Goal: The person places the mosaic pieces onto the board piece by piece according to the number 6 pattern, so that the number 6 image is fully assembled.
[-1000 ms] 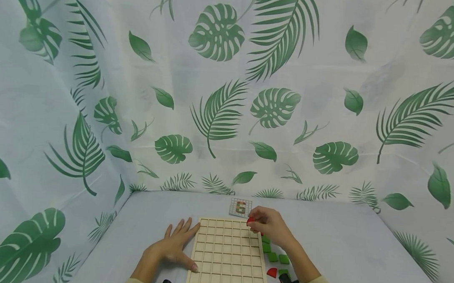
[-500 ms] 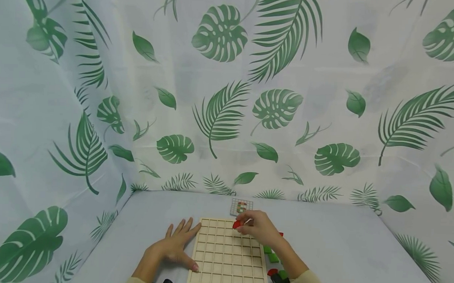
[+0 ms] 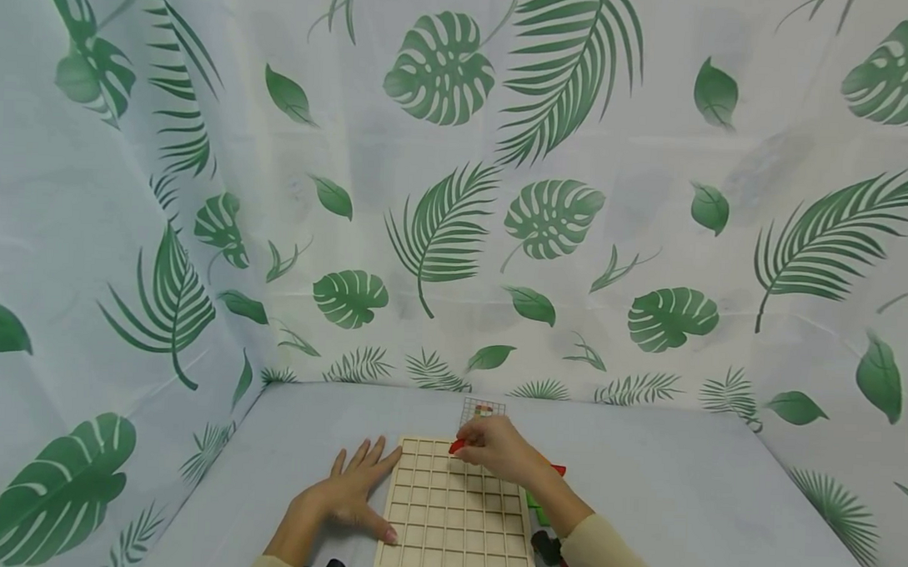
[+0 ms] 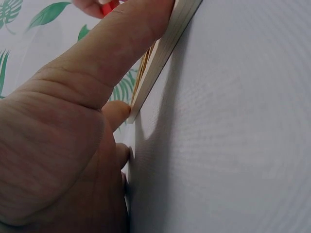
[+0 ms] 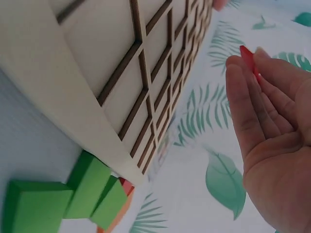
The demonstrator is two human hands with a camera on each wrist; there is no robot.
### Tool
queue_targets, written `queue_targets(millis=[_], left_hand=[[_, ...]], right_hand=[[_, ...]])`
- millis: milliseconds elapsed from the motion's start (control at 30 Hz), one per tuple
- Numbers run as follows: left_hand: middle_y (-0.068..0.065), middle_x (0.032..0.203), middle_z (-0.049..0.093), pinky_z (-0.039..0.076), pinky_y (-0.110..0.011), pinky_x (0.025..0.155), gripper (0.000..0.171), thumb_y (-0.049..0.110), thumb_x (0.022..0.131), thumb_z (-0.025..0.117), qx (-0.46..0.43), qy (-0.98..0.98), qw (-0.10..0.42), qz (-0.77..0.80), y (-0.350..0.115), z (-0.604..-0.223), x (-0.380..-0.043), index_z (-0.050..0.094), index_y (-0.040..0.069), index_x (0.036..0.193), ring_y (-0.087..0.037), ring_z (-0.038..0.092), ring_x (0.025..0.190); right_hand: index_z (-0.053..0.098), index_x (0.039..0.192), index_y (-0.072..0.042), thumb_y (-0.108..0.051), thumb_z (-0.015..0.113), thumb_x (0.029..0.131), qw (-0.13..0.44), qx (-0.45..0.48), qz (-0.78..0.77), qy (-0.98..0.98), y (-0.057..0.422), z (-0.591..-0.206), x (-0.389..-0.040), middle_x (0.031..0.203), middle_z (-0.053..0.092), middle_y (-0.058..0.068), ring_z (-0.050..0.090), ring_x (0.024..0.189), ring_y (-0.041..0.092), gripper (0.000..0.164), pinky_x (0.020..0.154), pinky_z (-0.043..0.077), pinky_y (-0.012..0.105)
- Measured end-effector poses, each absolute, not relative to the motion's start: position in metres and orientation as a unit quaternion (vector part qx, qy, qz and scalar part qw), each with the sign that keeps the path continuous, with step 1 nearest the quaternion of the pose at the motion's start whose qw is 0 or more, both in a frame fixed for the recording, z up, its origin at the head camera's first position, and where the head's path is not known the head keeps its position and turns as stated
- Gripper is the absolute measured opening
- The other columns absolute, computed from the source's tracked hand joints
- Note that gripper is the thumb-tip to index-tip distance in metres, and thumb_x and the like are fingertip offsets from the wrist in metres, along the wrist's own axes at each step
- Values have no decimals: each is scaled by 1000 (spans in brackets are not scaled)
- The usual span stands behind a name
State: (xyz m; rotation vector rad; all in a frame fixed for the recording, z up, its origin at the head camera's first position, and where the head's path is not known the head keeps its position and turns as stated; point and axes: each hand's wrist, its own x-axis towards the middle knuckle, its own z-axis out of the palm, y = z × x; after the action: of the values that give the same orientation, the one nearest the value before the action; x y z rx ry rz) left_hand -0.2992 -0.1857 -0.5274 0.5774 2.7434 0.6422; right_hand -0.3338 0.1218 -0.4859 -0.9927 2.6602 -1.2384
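Observation:
A pale wooden grid board (image 3: 446, 517) lies on the table, its square cells bare where I can see them. Spread out along its left edge is my left hand (image 3: 345, 492), with the thumb on the near part of the rim and the index fingertip at the far corner. Over the board's far rows, my right hand (image 3: 497, 448) pinches a small red piece (image 3: 457, 445) between thumb and fingers. In the right wrist view the red piece (image 5: 250, 63) juts from the fingertips, held off the board. Its full outline is partly covered by the fingers.
Several green blocks (image 5: 39, 206) lie beside the board's right edge, partly under the right forearm in the head view. Another red piece (image 3: 558, 470) shows past that forearm. Behind the board lies a small card with a coloured grid pattern (image 3: 474, 408). Leaf-printed cloth surrounds the table.
My right hand has carried the red piece leftward from the board's far right corner to above its far middle cells. The left hand stays in place on the board's edge.

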Motion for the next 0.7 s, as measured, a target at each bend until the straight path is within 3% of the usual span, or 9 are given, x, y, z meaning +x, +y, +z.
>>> queue_targets(millis=[233, 467, 700], left_hand=[[-21, 174, 8, -3, -77, 122, 136, 69, 59, 92, 196, 946, 137, 220, -184, -525, -298, 24, 22, 167, -47, 2, 161], [-22, 174, 9, -3, -77, 121, 137, 69, 59, 92, 198, 946, 134, 220, -184, -525, -298, 24, 21, 167, -47, 2, 161], [-22, 174, 8, -3, -77, 122, 136, 71, 60, 90, 196, 946, 139, 219, -185, -524, -298, 24, 21, 167, -47, 2, 161]], right_hand=[[75, 114, 4, -9, 75, 95, -9, -345, -317, 883, 109, -487, -337, 96, 77, 6, 69, 81, 8, 22, 70, 58, 22], [75, 108, 4, -6, 75, 95, -7, -374, -290, 881, 101, -488, -342, 92, 77, 7, 70, 80, 10, 16, 68, 57, 22], [77, 102, -4, -14, 78, 94, -18, -370, -241, 897, 94, -493, -347, 88, 77, 2, 64, 75, 3, 12, 67, 55, 20]])
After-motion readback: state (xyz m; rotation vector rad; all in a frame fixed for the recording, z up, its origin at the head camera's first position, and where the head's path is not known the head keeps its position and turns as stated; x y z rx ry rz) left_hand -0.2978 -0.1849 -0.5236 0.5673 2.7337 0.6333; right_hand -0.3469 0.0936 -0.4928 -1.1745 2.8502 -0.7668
